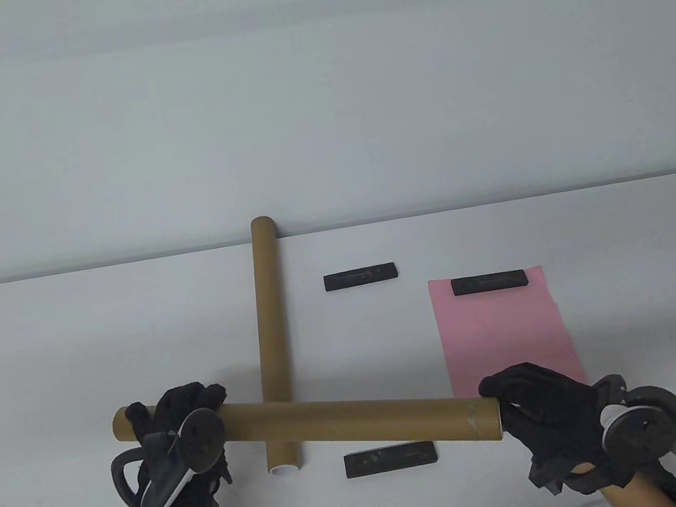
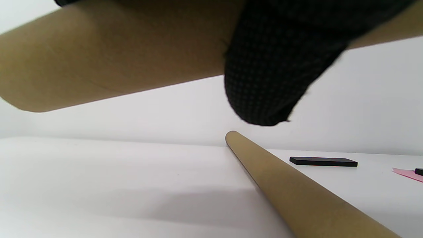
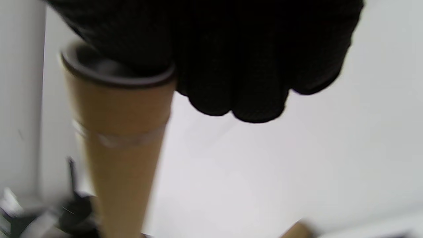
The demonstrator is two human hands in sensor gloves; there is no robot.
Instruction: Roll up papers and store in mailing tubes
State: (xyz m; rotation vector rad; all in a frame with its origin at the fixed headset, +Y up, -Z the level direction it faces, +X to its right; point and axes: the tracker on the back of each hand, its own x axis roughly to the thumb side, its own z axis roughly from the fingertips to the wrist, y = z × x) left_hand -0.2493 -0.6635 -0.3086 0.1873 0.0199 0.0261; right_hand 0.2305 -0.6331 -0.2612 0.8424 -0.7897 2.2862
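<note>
A brown mailing tube is held crosswise above the table. My left hand grips it near its left end; the tube fills the top of the left wrist view. My right hand is at its right end, fingers on the end cap. A second brown tube lies on the table, running front to back under the held one, also seen in the left wrist view. A pink paper lies flat at the right, with a black bar on its far edge.
Another black bar lies mid-table and a third near the front under the held tube. The white table has rounded far corners and a plain wall behind.
</note>
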